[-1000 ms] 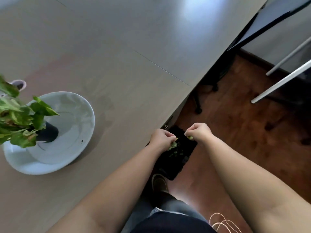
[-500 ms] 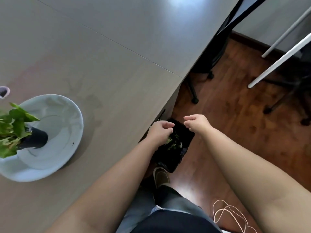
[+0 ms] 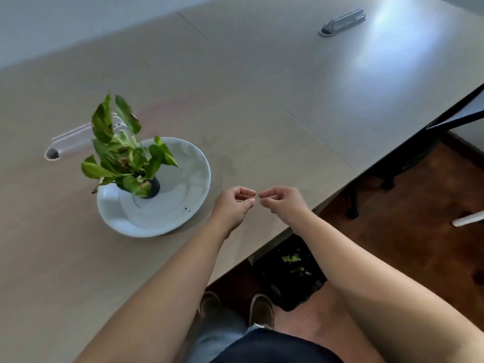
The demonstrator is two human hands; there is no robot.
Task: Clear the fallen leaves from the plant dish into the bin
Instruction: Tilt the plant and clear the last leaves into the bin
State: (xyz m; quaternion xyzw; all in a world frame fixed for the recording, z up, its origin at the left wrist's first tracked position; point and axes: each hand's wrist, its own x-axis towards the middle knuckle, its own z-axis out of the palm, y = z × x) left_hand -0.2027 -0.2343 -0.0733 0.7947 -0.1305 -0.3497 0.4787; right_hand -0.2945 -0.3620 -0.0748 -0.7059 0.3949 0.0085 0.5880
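Hands: left hand (image 3: 234,203) and right hand (image 3: 281,201) above table (image 3: 262,100) near its front edge, fingers loosely curled, holding nothing, fingertips almost meeting.
Dish: white plant dish (image 3: 188,179) left of hands, a few dark specks (image 3: 186,209) on its near side.
Plant: green potted plant (image 3: 125,153) standing in dish, left of centre.
Bin: black bin (image 3: 290,273) on floor under table edge, green leaves (image 3: 292,258) inside.
Feet: two shoes (image 3: 262,309) beside bin.
Far table: grey bar-shaped object (image 3: 343,20).

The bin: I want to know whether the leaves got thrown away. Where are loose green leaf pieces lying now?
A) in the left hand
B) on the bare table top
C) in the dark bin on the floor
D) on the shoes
C: green leaf pieces lie in the dark bin on the floor by the table edge.
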